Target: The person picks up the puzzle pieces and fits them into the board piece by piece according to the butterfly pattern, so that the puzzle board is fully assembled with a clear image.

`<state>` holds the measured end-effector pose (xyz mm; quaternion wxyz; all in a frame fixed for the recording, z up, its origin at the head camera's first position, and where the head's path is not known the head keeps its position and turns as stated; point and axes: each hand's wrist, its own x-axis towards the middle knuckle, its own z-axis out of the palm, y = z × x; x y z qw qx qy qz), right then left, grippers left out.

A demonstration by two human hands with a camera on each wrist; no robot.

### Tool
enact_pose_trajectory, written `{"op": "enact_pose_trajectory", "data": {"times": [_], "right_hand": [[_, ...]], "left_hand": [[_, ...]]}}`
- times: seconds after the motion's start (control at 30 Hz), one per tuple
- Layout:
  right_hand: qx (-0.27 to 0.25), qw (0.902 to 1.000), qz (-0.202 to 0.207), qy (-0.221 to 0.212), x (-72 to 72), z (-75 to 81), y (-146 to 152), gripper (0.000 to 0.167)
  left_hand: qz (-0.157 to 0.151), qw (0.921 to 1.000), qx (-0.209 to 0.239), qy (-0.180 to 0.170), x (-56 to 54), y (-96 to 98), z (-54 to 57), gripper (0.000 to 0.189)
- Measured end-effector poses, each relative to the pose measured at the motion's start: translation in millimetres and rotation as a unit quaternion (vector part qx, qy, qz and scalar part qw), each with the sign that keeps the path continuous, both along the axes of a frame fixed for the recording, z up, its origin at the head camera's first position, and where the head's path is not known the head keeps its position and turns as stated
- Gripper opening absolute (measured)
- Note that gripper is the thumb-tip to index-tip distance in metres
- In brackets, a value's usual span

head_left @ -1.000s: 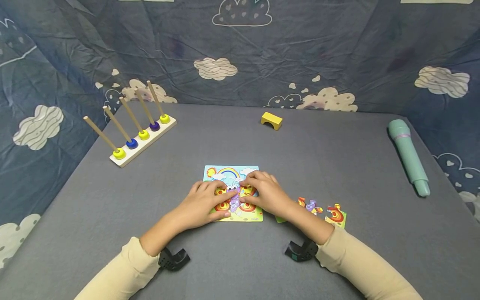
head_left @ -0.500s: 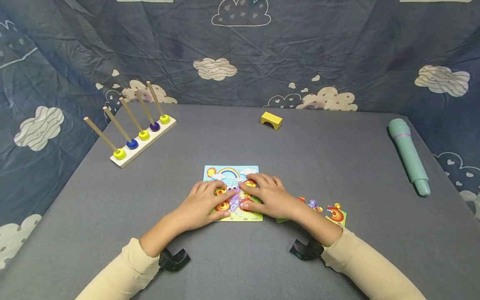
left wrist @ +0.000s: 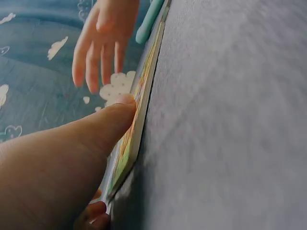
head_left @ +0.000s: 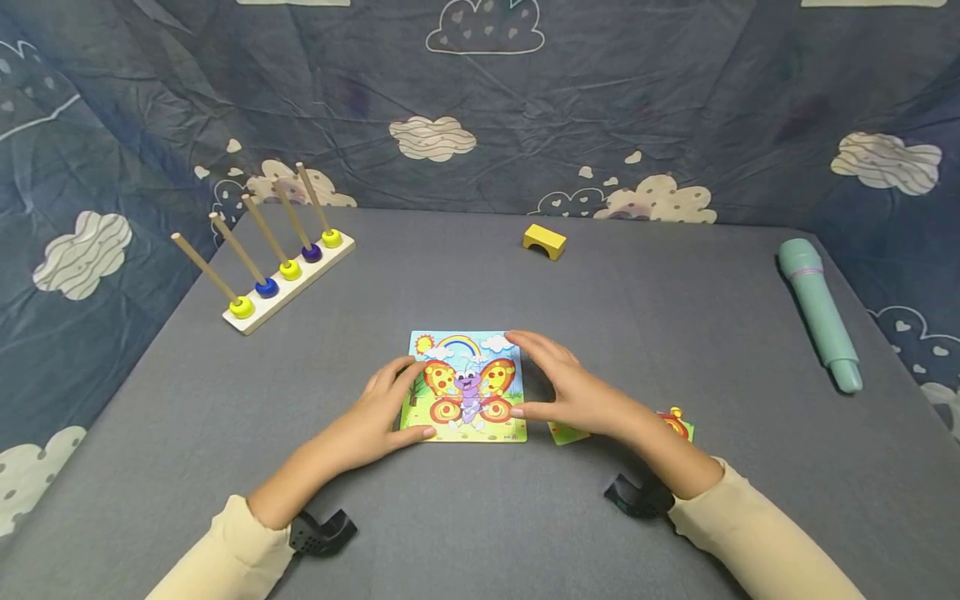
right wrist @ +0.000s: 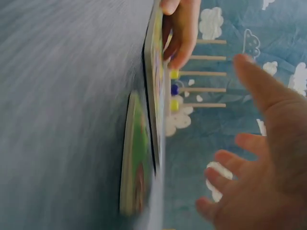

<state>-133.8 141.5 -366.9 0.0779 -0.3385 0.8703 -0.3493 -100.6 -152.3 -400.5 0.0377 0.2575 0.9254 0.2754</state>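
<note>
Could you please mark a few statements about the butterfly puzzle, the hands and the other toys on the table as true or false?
1. The left hand touches the butterfly puzzle at its left edge. True.
2. The right hand lies flat on the butterfly's face. False: it is at the puzzle's right edge, fingers spread, and the face is uncovered.
3. The yellow block sits on the puzzle. False: it lies apart, farther back on the table.
4. The teal microphone lies to the right. True.
5. The peg board has five pegs. True.
</note>
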Motion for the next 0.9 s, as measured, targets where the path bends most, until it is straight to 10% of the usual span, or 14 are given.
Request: {"op": "enact_pose_trajectory", "data": {"times": [0.37,0.9], "right_hand": [[-0.055,0.9974,-0.042,0.018,21.5,5.3,35,0.101],[0.031,0.9988,-0.036,-0.013,32.5,-14.8,62,0.093]], "left_hand": [[0.004,0.9996,-0.002,0.028,3.2,-14.7,-3.7,0.083],[-0.003,1.0000,-0.004,0.005,2.1,-18.5,-0.6,0.080]]}}
